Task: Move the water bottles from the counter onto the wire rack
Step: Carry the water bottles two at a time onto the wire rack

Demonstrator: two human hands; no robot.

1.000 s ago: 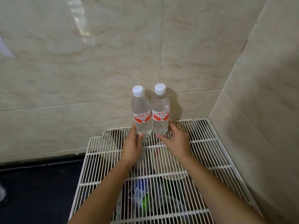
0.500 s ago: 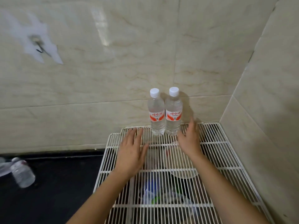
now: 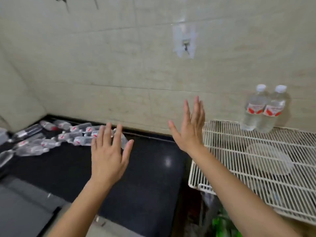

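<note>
On the wire rack [image 3: 230, 151], two bottles [image 3: 254, 108] stand upright, touching, at its back edge. We judge the next load is in hand: left hand [image 3: 109, 156] and right hand [image 3: 189, 129] over the bench [image 3: 150, 177], grip apart, empty. The remaining bottles [image 3: 51, 142] lie heaped far left against the wall [image 3: 119, 65]. Open bench between; rack rim beside right forearm.

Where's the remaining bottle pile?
Head view, far left: clear plastic water bottles lie heaped on the black counter by the wall, just beyond the left hand.
</note>
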